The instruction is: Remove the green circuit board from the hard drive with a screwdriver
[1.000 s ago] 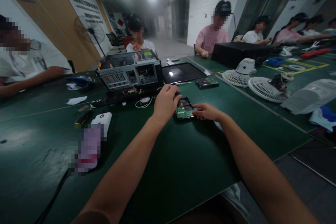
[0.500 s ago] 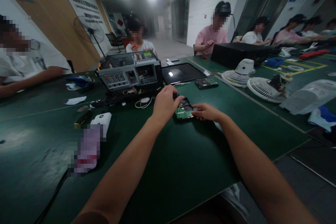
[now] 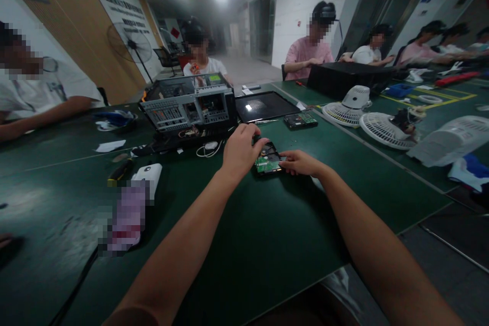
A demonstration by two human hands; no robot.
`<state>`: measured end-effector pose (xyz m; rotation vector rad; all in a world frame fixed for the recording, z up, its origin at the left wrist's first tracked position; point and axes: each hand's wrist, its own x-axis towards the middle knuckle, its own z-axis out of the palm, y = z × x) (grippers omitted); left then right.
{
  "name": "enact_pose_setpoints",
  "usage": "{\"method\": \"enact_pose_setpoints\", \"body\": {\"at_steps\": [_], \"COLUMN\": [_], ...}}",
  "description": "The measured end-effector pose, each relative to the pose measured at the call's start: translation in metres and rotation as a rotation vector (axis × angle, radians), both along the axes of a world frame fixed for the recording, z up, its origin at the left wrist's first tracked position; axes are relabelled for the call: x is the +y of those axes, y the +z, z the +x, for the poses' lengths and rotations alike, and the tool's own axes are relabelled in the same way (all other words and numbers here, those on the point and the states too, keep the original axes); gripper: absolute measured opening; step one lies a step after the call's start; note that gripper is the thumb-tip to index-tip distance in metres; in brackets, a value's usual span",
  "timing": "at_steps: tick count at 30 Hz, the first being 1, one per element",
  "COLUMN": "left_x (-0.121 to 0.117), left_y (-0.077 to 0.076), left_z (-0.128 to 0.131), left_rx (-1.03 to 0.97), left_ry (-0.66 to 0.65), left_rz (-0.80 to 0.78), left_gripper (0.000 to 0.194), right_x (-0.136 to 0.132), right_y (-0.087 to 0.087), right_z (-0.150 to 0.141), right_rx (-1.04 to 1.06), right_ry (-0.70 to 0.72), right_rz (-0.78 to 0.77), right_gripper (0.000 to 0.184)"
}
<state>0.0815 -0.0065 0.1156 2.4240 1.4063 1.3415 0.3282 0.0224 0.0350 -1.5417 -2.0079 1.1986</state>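
Note:
A hard drive [image 3: 269, 164] lies on the green table in front of me, its green circuit board facing up. My right hand [image 3: 300, 163] is closed on the drive's right edge, thumb on top. Over its far left corner, my left hand [image 3: 242, 147] is curled, the thumb reaching across the drive. Something dark shows between that thumb and the fingers, too hidden to name. Beyond the drive lies a thin silver tool [image 3: 266, 121]. Another hard drive [image 3: 300, 121] rests farther off to the right.
An opened computer case [image 3: 189, 107] stands ahead, beside a black panel [image 3: 267, 106]. White fan parts [image 3: 387, 130] lie to the right. At left are a phone-like white device [image 3: 148, 178], a yellow-black tool [image 3: 120, 172] and a white cable [image 3: 209, 150]. Several people sit around the tables.
My hands and the hard drive look unmoved. A person's fingertips have appeared at the left edge. Across the table, the person in pink has lowered a hand to the black case.

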Motion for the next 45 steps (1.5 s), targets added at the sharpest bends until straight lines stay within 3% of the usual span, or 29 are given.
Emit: {"method": "enact_pose_setpoints", "body": {"at_steps": [15,23,33,40,45], "left_x": [0.0038,0.0042,0.0049,0.0048,0.0064], "left_y": [-0.0018,-0.0040,-0.0044,-0.0031,-0.0051], "left_z": [-0.0011,-0.0005,-0.0032,-0.0040,-0.0023], "left_rx": [0.023,-0.072,-0.061,-0.018,-0.042], "left_ry": [-0.023,0.049,0.051,-0.007,-0.003], "left_rz": [-0.012,-0.010,0.014,0.013,-0.018], "left_gripper": [0.009,0.027,0.007,0.016,0.012], "right_x": [0.0001,0.0012,0.0005,-0.0002,-0.0004], "right_y": [-0.0014,-0.0027,-0.0014,-0.0014,-0.0010], "right_z": [-0.0001,0.0001,-0.0001,0.0002,-0.0001], "right_rx": [-0.008,-0.008,-0.028,-0.013,-0.023], "right_ry": [0.013,-0.008,-0.007,0.003,-0.003], "right_rz": [0.020,0.005,0.006,0.017,0.016], "right_gripper": [0.056,0.063,0.059,0.059,0.057]}}
